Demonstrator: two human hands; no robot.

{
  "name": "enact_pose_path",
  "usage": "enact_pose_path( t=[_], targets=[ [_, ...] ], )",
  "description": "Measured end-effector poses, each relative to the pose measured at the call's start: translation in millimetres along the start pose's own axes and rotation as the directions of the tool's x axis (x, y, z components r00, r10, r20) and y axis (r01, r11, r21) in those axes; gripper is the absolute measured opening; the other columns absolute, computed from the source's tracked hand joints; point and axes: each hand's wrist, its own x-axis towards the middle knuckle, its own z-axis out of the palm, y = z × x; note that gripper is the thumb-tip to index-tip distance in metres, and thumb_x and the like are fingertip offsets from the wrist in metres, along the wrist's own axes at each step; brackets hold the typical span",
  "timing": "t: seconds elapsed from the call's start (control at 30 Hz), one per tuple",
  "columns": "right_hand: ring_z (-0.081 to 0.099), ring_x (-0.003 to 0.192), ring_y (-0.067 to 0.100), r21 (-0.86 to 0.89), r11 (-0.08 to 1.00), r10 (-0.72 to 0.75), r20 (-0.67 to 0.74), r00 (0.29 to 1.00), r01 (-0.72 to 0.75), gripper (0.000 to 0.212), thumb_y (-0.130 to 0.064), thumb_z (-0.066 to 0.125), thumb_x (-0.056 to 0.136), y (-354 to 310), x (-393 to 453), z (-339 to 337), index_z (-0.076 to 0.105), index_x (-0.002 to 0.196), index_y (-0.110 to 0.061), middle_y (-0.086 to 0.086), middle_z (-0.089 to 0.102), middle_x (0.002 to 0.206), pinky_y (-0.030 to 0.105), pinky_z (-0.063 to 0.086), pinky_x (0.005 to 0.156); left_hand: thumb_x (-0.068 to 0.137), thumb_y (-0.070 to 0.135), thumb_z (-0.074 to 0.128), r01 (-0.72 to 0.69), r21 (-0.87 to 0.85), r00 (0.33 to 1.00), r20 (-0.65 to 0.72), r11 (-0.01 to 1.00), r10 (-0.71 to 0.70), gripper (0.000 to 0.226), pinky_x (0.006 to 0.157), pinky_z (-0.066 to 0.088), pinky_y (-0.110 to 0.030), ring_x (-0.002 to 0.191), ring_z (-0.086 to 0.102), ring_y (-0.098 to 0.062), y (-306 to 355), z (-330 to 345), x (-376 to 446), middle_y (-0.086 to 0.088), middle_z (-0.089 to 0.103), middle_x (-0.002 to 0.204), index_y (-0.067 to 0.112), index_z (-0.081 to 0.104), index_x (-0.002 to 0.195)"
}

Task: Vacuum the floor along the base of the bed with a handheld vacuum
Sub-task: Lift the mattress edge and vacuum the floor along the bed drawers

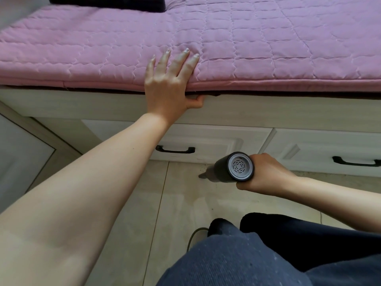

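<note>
1. Hands in view: two. Left hand [169, 83] lies flat on the edge of the pink quilted cover [247, 48], four fingers straight and spread on top, thumb hooked under the mattress edge against the bed frame [82, 102]. It grips nothing else.
2. Right hand [266, 172] is curled round the rear of one handheld vacuum [233, 167]; fingers wrap the dark cylindrical body, grey vented end cap facing the camera.
3. Vacuum count: one. It points down and left, nozzle tip [203, 175] at or just above the floor; contact cannot be confirmed. Position: near the base of the bed, just in front of the drawer fronts, between the two handles.
4. Drawers under the bed: two visible, white panelled. Left drawer [216, 139] has one dark handle [175, 150]; right drawer [319, 147] has one dark handle [356, 162], cut by the frame edge.
5. Floor [175, 203]: pale tiles, grout lines visible; dark specks along the strip below the right drawer.
6. One dark flat object [107, 3] lies on the cover at top left; identity unclear.
7. Person's legs, dark trousers [268, 254], two knees bent low at bottom right. One thin cord [195, 234] runs on the floor beside the knee.
</note>
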Motion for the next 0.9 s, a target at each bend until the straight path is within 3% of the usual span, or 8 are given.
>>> enact_pose_path(
  t=[0.23, 0.57, 0.9],
  targets=[
    [0.065, 0.077, 0.021, 0.0, 1.0, -0.02, -0.007, 1.0, 0.02, 0.02, -0.031, 0.072, 0.068, -0.7, 4.0, 7.8, 0.054, 0.077, -0.03, -0.002, 0.069, 0.079, 0.035, 0.055, 0.065, 0.061, 0.066, 0.069, 0.01, 0.001, 0.999, -0.041, 1.0, -0.01, 0.084, 0.1, 0.045, -0.059, 0.123, 0.059, -0.036, -0.5, 4.4, -2.4, 0.0, 0.061, 0.136, 0.025, 0.061, 0.134],
    [0.066, 0.089, 0.022, -0.018, 0.998, -0.059, -0.011, 0.998, 0.059, 0.04, -0.036, 0.075, 0.072, -8.0, 14.9, 16.1, 0.062, 0.11, -0.031, -0.003, 0.07, 0.097, 0.039, 0.057, 0.076, 0.063, 0.07, 0.07, 0.008, 0.009, 0.997, -0.081, 1.0, -0.008, 0.083, 0.099, 0.046, -0.058, 0.122, 0.06, -0.034, -0.8, 7.1, -3.1, 0.0, 0.063, 0.135, 0.025, 0.062, 0.133],
    [0.066, 0.084, 0.021, 0.096, 0.995, -0.038, 0.016, 0.999, 0.036, 0.029, -0.024, 0.077, 0.069, -9.8, 23.9, 18.2, 0.063, 0.095, -0.025, 0.0, 0.069, 0.088, 0.038, 0.057, 0.074, 0.062, 0.066, 0.069, 0.013, -0.002, 0.996, -0.086, 1.0, -0.013, 0.082, 0.099, 0.046, -0.058, 0.121, 0.06, -0.035, 0.1, 6.1, -3.3, 0.0, 0.063, 0.134, 0.025, 0.063, 0.132]
  ],
)
